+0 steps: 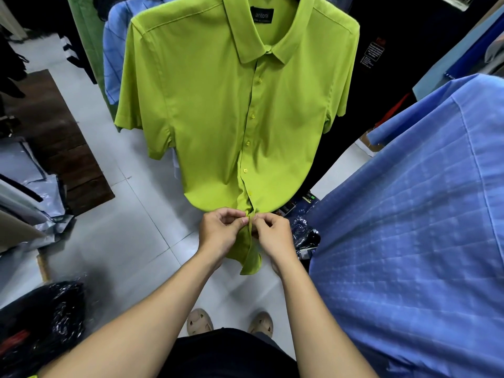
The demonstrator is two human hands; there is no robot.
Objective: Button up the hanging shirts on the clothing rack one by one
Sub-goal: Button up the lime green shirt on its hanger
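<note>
Bare forearms, black garment [226, 353], beige perforated clogs [199, 321]

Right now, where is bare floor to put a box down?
Bare tiles lie left of the hands, between the dark mat and the green shirt. Right side is crowded: blue shirt, wrapped packages.

Smooth matt cloth shirt [218, 105] (glossy buttons [248, 143])

Beige shoes [200, 321] stand on grey tiles [114, 236] (dark mat [68, 148] nearby).
</note>
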